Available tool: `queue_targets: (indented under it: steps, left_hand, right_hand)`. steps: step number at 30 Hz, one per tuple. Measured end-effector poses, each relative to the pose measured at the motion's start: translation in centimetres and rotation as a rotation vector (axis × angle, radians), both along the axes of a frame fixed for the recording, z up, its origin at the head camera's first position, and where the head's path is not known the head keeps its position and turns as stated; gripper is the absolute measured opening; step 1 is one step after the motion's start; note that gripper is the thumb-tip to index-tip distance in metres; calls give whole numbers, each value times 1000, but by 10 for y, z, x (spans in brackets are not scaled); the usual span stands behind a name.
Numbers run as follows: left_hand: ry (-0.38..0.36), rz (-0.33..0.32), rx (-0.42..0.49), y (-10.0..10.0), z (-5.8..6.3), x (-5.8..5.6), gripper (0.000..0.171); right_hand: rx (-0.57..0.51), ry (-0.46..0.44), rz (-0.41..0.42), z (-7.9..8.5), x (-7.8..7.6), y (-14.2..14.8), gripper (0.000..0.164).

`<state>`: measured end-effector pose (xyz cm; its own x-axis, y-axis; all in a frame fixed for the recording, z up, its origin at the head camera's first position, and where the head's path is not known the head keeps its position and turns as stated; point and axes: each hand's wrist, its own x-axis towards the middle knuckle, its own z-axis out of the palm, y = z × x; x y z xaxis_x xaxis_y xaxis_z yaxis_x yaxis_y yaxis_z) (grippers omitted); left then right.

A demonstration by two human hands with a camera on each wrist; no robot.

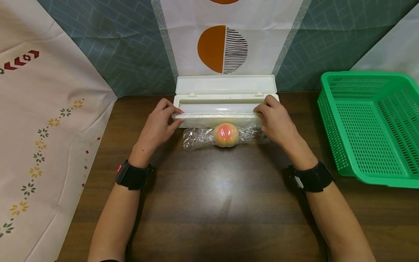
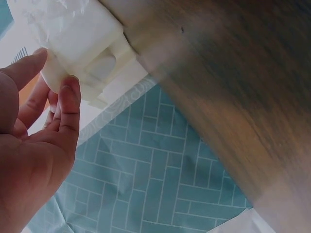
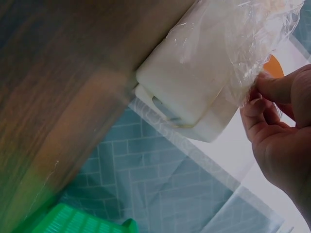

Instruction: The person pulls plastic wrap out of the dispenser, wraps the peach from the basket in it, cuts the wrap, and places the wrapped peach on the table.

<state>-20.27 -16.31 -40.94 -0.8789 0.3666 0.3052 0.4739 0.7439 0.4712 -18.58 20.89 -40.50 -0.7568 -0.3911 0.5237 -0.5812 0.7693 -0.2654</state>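
A white plastic wrap dispenser [image 1: 209, 122] stands at the back of the table with its lid [image 1: 226, 85] raised. A roll of film [image 1: 219, 108] lies inside it. Clear plastic wrap [image 1: 198, 137] hangs over its front and spreads onto the table, around a red-and-yellow peach [image 1: 226, 134]. My left hand [image 1: 156, 123] grips the dispenser's left front corner between thumb and fingers. At the right end, my right hand [image 1: 276, 118] pinches the film near the dispenser's front edge; bunched film [image 3: 243, 53] shows at those fingertips in the right wrist view.
A green plastic basket [image 1: 355, 174] stands on the right of the brown wooden table [image 1: 216, 211]. Patterned cloth [image 1: 131, 54] hangs right behind the dispenser, and a pale printed cloth [image 1: 42, 120] borders the left side.
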Motion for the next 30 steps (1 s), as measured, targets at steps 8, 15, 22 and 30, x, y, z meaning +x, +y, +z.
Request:
queue_targets:
  steps: [8, 15, 22, 30]
  left_hand:
    - [6, 2, 2, 1, -2, -1, 24]
    - [-6, 7, -6, 3, -3, -1, 24]
    - [-11, 9, -6, 2, -1, 1, 26]
    - [-1, 5, -14, 2, 2, 2, 26]
  right_hand:
    - [-9, -18, -15, -4, 0, -1, 14]
    - [-16, -21, -25, -7, 1, -1, 13]
    - [-12, -12, -25, -6, 2, -3, 14]
    - [-5, -18, -36, -4, 3, -4, 14]
